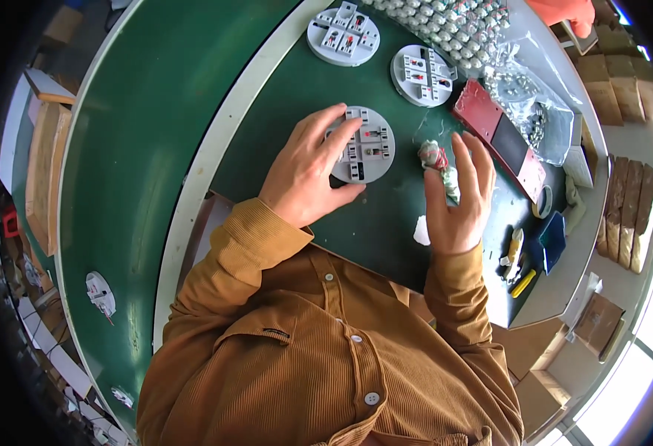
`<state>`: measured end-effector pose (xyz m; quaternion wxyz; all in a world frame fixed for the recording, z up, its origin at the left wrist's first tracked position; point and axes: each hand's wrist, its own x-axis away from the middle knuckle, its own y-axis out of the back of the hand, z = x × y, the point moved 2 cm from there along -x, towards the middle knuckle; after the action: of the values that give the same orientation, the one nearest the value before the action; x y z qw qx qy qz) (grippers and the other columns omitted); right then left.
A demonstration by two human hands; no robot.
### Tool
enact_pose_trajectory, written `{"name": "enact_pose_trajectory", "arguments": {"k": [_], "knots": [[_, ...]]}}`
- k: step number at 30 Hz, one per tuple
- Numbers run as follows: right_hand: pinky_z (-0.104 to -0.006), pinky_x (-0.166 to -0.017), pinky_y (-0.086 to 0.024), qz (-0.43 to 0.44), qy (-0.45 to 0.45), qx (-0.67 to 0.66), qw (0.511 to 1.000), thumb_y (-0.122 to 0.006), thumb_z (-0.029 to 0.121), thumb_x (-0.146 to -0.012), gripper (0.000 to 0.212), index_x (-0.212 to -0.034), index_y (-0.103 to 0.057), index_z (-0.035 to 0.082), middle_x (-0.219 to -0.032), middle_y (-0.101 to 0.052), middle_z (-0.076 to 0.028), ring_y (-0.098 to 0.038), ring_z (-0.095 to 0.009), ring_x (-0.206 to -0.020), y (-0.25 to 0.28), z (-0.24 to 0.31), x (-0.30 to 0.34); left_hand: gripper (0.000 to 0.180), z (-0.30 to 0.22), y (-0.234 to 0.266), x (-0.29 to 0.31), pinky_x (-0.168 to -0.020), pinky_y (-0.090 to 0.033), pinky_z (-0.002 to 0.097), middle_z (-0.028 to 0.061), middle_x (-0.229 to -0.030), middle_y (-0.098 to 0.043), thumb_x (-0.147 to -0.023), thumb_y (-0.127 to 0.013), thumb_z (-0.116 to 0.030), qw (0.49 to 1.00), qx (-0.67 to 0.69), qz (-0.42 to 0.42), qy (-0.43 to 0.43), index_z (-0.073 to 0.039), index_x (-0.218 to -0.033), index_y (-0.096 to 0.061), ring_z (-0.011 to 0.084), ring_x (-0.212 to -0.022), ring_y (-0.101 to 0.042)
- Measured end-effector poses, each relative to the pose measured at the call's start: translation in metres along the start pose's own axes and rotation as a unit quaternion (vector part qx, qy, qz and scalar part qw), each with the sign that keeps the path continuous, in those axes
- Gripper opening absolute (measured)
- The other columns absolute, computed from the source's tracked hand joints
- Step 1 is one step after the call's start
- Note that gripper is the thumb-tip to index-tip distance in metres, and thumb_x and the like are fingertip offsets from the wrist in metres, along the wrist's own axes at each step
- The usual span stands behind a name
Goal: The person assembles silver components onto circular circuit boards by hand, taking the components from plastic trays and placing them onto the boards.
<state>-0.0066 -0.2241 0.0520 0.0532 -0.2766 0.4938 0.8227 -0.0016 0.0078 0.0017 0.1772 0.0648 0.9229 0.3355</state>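
Green tabletop (375,230), left fingers (341,139) arched over white disc (372,143), right fingers (464,161) spread.

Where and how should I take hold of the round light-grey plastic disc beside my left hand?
Probably pinch the round light-grey plastic disc by its right rim, the right hand coming from the right: it lies flat, small parts crowd its top, and the left hand covers its left edge.

Place: small-parts assembly workshop
Counter (386,232): green, bearing several matching white discs (421,76)
Bag (562,111): clear, with small parts (538,128) inside
Cartons (627,85): brown, stacked alongside
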Motion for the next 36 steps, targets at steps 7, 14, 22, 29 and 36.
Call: {"name": "enact_pose_trajectory", "arguments": {"k": [7,14,22,29,36], "knots": [[-0.0486,-0.111,-0.051,-0.001,-0.233,-0.649,0.725,-0.049,0.046,-0.112,0.073,-0.168,-0.026,0.005,-0.159,-0.048,-0.024,-0.056,-0.037,-0.139,-0.060,0.028,0.005,0.091,-0.015,0.016,-0.008,-0.113,-0.049,0.0439,0.0172,-0.156,-0.050,-0.069,-0.092,-0.011,0.973,0.230,-0.014,0.010,-0.004,-0.151,-0.053,0.0340,-0.136,-0.056],[-0.0480,-0.110,-0.052,0.103,-0.303,-0.837,0.445,-0.049,0.060,-0.104,0.087,-0.167,-0.029,0.004,-0.155,-0.052,-0.025,-0.059,-0.039,-0.135,-0.063,0.035,-0.019,0.082,-0.053,0.024,-0.012,-0.105,-0.053,0.0430,0.0146,-0.145,-0.060,-0.070,-0.095,-0.015,0.974,0.199,-0.104,-0.040,-0.006,-0.144,-0.061,0.0334,-0.126,-0.061],[-0.0442,-0.107,-0.054,0.111,-0.313,-0.854,0.401,-0.055,0.055,-0.098,0.087,-0.164,-0.035,0.002,-0.147,-0.056,-0.025,-0.062,-0.037,-0.127,-0.078,0.024,-0.004,0.039,-0.035,0.018,-0.034,-0.098,-0.055,0.0407,0.0096,-0.131,-0.069,-0.077,-0.093,-0.020,0.983,0.092,-0.013,-0.159,-0.007,-0.111,-0.079,0.0304,-0.117,-0.062],[-0.0410,-0.106,-0.053,0.122,-0.318,-0.844,0.414,-0.056,0.054,-0.097,0.088,-0.163,-0.036,0.000,-0.147,-0.056,-0.025,-0.062,-0.036,-0.126,-0.078,0.017,0.000,0.026,-0.031,-0.002,-0.033,-0.093,-0.055,0.0385,0.0071,-0.124,-0.070,-0.079,-0.090,-0.015,0.981,0.106,-0.062,-0.152,-0.008,-0.102,-0.080,0.0266,-0.111,-0.062],[-0.0427,-0.108,-0.052,0.086,-0.279,-0.827,0.481,-0.060,0.052,-0.095,0.091,-0.165,-0.032,0.000,-0.151,-0.053,-0.025,-0.061,-0.037,-0.129,-0.086,0.016,-0.005,0.024,-0.051,0.002,-0.037,-0.083,-0.056,0.0380,0.0061,-0.115,-0.071,-0.085,-0.086,-0.014,0.989,0.079,-0.099,-0.075,-0.006,-0.105,-0.076,0.0258,-0.103,-0.062]]}}
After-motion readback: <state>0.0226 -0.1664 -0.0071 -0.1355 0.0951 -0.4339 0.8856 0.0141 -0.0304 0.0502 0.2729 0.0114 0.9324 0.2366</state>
